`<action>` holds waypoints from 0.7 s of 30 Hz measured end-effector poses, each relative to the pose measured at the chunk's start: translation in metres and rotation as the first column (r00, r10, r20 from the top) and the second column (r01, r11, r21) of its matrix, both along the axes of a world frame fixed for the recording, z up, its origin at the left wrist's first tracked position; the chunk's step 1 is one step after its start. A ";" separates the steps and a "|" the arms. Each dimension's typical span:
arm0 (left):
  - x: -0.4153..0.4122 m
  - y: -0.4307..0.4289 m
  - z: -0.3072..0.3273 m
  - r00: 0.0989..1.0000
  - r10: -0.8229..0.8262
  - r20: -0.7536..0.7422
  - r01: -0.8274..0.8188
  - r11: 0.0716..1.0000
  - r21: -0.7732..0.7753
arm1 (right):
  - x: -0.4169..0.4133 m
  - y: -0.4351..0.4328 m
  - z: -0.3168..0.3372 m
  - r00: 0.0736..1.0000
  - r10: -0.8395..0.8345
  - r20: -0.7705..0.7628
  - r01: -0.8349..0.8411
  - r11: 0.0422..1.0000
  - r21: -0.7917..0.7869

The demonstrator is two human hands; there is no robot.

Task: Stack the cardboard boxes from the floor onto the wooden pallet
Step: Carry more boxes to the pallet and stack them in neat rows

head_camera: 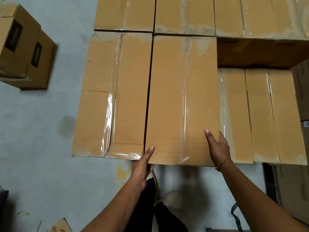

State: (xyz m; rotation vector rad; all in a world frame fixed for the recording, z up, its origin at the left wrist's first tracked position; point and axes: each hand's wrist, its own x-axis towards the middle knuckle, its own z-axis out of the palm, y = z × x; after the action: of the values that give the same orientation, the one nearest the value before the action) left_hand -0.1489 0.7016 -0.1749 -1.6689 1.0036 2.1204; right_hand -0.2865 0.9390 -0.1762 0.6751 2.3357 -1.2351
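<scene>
In the upper left of the frame two small boxes (21, 47) with dark labels sit together on the grey floor (38, 148). A dark stain (66, 125) marks the floor left of centre, and cardboard scraps (60, 226) lie at the bottom left edge.

Next comes the stack of taped cardboard boxes. The left box (112, 97) lies flat in the top layer, with clear tape running along its seam. A narrow dark gap separates it from the centre box (182, 97), which sits in the middle of the frame, level with the left box and butted against the back row (184, 14) of boxes along the top edge.

The left hand (143, 164) grips the near left corner of the centre box: its thumb lies on the top face and its fingers wrap under the near edge. Below it, a yellow paint mark (122, 171) shows on the floor, and dark trousers (150, 206) and a pale shoe (173, 198) appear between the forearms.

The right hand (219, 148) holds the near right edge of the same box, thumb flat on top, fingers curled down over the side. A gold bracelet (224, 163) circles that wrist.

Right of the centre box, the lower boxes (260, 114) lie a layer down, just beside it. Behind them the brown side of a taller box (259, 52) shows. At the far right edge stand greyer cartons (301, 91), and a blue strap (234, 213) lies on the floor at the lower right.
</scene>
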 end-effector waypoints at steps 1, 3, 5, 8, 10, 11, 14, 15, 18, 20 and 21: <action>0.001 0.000 -0.001 1.000 -0.010 -0.004 0.010 1.000 0.001 | 0.001 0.001 -0.003 1.000 -0.006 0.002 0.006 1.000 -0.005; 0.002 -0.001 -0.002 0.999 -0.040 -0.010 0.040 0.999 -0.005 | 0.001 0.002 -0.004 1.000 0.001 0.004 -0.001 1.000 -0.022; 0.003 -0.003 -0.004 0.998 -0.057 -0.011 0.057 0.998 0.000 | 0.000 0.004 -0.005 1.000 0.012 0.012 -0.011 1.000 -0.025; 0.005 -0.005 -0.003 0.997 -0.082 -0.007 0.082 0.996 0.033 | 0.000 0.006 -0.001 0.999 0.019 0.028 -0.018 0.999 -0.032; 0.008 -0.008 -0.001 0.997 -0.080 -0.018 0.080 0.996 0.037 | 0.002 0.005 0.006 0.999 0.026 0.028 -0.025 0.999 -0.035; 0.009 -0.009 0.000 0.997 -0.077 -0.018 0.078 0.996 0.030 | 0.004 0.005 0.007 0.999 0.029 0.029 -0.028 0.999 -0.031; 0.012 -0.015 0.009 0.997 -0.079 -0.024 0.078 0.997 -0.009 | 0.008 0.008 0.017 0.997 0.077 0.018 -0.077 0.997 -0.004; 0.014 -0.016 0.013 0.997 -0.077 -0.031 0.076 0.997 -0.033 | 0.010 0.009 0.020 0.996 0.094 0.004 -0.094 0.996 0.006; 0.022 -0.023 0.022 0.999 -0.036 -0.034 0.031 0.989 -0.148 | 0.015 0.012 0.032 0.987 0.158 -0.038 -0.156 0.986 0.061; 0.030 -0.027 0.032 0.999 0.004 -0.034 -0.011 0.979 -0.205 | 0.018 0.013 0.043 0.974 0.217 -0.063 -0.210 0.973 0.099; 0.035 -0.028 0.037 0.999 0.016 -0.028 -0.022 0.974 -0.227 | 0.021 0.012 0.049 0.966 0.249 -0.074 -0.240 0.965 0.110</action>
State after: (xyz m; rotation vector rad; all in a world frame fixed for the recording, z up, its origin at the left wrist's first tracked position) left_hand -0.1142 0.6740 -0.1380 -1.7628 1.2861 2.1109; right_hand -0.2655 0.9510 -0.1268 0.3545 2.4771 -1.0625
